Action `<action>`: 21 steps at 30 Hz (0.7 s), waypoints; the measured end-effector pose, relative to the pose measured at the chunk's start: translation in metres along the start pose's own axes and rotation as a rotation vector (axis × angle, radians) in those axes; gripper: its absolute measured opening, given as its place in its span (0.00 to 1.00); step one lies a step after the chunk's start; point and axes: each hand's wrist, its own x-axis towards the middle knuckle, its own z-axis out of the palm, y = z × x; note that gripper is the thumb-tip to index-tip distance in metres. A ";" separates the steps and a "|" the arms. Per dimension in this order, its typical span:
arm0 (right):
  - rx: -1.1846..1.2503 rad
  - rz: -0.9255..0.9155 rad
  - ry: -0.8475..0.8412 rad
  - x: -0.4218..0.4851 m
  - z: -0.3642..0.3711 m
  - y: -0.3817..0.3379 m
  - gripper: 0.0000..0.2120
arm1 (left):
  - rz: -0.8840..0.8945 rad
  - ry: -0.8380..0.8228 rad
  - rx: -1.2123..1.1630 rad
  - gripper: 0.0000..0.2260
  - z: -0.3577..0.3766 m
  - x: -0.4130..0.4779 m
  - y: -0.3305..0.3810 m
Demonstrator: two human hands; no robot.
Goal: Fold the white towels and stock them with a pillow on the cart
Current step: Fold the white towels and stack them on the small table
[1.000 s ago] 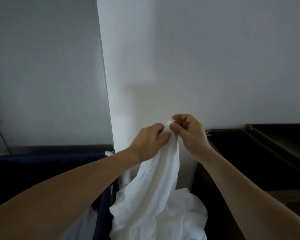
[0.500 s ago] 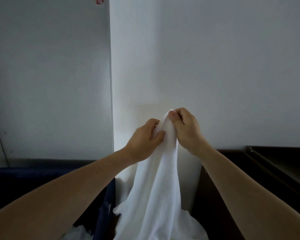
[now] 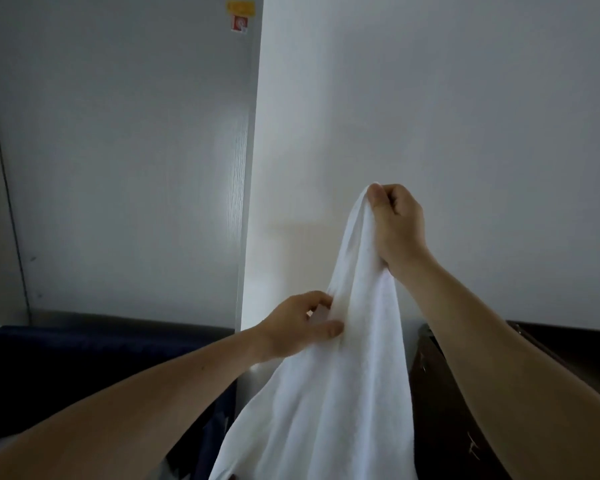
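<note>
Head view: a navy fabric bin sits low at left. The left grip pinches a fold of the white towel partway down. The towel hangs bunched before the wall, its top corner clamped in the raised right grip. A dark cart stands at right.

We see the towel hanging in the middle, between our two forearms. Our right hand grips its top end, and our left hand pinches its left edge lower down and to the left. Behind the towel stands a wall. Left of the wall's upright corner lies a set-back panel with stickers near its top. A cloth bin sits low on the left, and a cabinet sits low on the right, just beside the towel.
</note>
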 end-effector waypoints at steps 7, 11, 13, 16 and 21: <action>-0.011 0.013 -0.007 -0.002 -0.008 0.005 0.12 | -0.006 -0.146 -0.374 0.12 -0.008 -0.002 0.006; -0.047 0.010 -0.033 -0.004 -0.013 0.007 0.12 | 0.035 -0.174 -0.289 0.07 -0.007 0.005 0.026; -0.058 -0.005 -0.026 -0.002 -0.018 0.007 0.12 | 0.002 -0.214 -0.148 0.13 -0.003 0.004 0.025; -0.061 -0.011 0.009 0.005 -0.027 0.006 0.12 | -0.029 -0.279 0.091 0.12 0.010 -0.002 0.010; -0.075 0.009 0.093 0.014 -0.043 0.011 0.14 | -0.084 -0.239 0.219 0.14 0.015 -0.008 -0.016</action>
